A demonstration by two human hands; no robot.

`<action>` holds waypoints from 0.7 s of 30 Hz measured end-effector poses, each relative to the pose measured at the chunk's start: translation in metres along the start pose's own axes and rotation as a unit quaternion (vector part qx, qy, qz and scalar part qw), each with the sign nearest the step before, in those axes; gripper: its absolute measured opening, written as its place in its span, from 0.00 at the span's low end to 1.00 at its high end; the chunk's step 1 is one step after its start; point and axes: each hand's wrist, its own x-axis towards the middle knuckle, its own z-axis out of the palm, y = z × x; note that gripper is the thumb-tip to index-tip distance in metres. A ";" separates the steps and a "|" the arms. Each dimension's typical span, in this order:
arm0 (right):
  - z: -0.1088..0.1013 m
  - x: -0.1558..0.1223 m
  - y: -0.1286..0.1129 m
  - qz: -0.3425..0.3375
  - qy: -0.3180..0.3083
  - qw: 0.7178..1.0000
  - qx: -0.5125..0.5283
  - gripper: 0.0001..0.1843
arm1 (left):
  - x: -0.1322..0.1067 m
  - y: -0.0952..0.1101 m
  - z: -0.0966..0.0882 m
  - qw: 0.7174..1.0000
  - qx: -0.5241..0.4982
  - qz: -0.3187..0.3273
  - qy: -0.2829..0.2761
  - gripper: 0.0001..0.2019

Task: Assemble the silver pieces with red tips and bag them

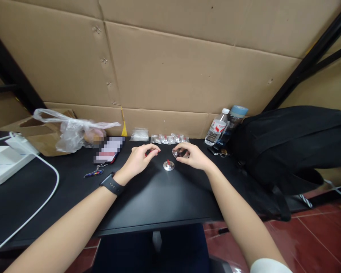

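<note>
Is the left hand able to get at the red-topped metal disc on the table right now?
Probably yes: nothing visible stands between the left hand and the red-topped metal disc, though its fingers seem busy with a small red piece.

A: How is the left arm posed?
B: Left forearm (71,223) on the near side of the smartwatch (113,184); left hand (138,157) just beyond it, thumb (152,154) bent toward the index finger (153,146).
A: The right?
B: Right forearm (238,208) and right hand (195,156) lie right of the smartwatch, fingers (183,145) curled, thumb beneath.
</note>
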 end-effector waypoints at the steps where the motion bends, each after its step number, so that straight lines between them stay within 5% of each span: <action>1: 0.006 0.001 -0.003 -0.001 0.013 0.999 0.029 0.17 | 0.000 0.000 0.000 1.000 0.001 0.003 0.009 0.14; 9: 0.055 0.009 -0.019 0.028 0.093 0.960 0.263 0.24 | -0.002 0.004 0.003 0.998 -0.028 0.011 0.047 0.13; 21: 0.063 0.009 -0.027 0.036 0.102 0.942 0.317 0.25 | -0.004 0.008 0.018 0.995 0.018 0.017 0.097 0.05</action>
